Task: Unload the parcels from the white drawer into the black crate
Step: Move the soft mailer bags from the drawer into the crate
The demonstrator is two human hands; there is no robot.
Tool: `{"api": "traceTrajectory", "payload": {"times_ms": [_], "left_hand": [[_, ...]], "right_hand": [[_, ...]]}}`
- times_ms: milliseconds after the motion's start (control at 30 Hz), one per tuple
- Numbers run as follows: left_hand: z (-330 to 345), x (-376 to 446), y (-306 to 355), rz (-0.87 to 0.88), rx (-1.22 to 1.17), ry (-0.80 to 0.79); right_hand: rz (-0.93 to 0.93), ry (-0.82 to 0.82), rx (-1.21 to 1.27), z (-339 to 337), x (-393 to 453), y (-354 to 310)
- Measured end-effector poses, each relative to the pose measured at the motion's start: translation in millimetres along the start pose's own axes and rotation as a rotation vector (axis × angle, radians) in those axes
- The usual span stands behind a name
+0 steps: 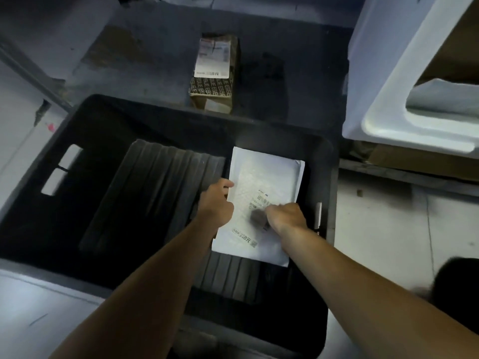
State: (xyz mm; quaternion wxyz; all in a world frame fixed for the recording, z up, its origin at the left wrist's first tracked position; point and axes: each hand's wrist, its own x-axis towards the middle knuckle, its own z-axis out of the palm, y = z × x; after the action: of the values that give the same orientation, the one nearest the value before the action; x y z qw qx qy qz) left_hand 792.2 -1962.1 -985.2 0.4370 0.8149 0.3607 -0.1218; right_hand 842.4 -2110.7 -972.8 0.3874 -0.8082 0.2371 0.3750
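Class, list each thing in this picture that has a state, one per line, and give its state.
White padded mailer: inside the black crate, lying flat on its ribbed floor, held at both sides.
Black crate: open-topped, holding only the mailer.
Left hand: grips the mailer's left edge.
Right hand: grips the mailer near its label.
Brown cardboard parcel: outside the crate, on the dark surface behind it.
White drawer: pulled out, parcel inside.

A single head-worn wide-angle camera looks steeply down from above and close in, facing forward over a black crate that fills the lower frame. Both forearms enter from the bottom edge; a white drawer cuts into the upper right corner.
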Motion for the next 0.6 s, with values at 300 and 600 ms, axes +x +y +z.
{"api": "traceTrajectory", "payload": {"times_ms": [300,600], "left_hand": [[27.3,6.7,-8.0,-0.016,0.094,-0.134],[1.1,2.7,5.9,0.070,0.521,-0.254]], "right_hand": [[-0.184,-0.088,-0.355,17.2,9.6,10.6],[-0.228,-0.167,-0.563,0.6,9.3,-3.5]]}}
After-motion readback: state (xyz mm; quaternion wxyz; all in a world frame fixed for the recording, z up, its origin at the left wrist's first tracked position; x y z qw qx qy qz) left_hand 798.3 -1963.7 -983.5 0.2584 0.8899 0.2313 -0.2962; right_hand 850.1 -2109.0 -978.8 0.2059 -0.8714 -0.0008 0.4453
